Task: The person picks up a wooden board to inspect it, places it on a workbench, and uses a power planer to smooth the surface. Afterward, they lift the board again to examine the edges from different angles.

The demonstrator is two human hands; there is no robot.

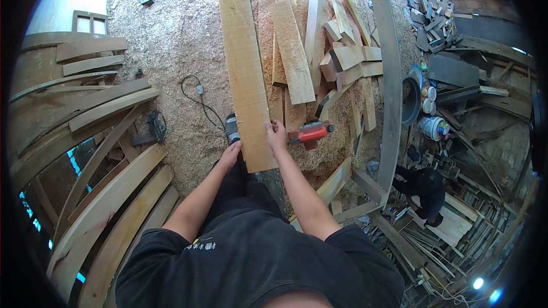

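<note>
A long, wide wooden plank (244,68) stretches away from my body, its near end between my hands. My left hand (231,155) grips the plank's left edge close to that end. On the opposite edge, my right hand (277,137) is closed with fingers bent against the wood. Just right of my right hand lies a red power tool (311,132), perhaps a hand planer, not touched by either hand. Below the plank, a shoe (232,128) shows beside its left edge.
Cut boards and blocks (345,60) lie piled right of the plank, inside a wooden frame (390,80). A black cable (200,100) crosses the shavings-covered floor. Curved planks (108,199) lean at left. Buckets (434,128) and another person (425,191) are at right.
</note>
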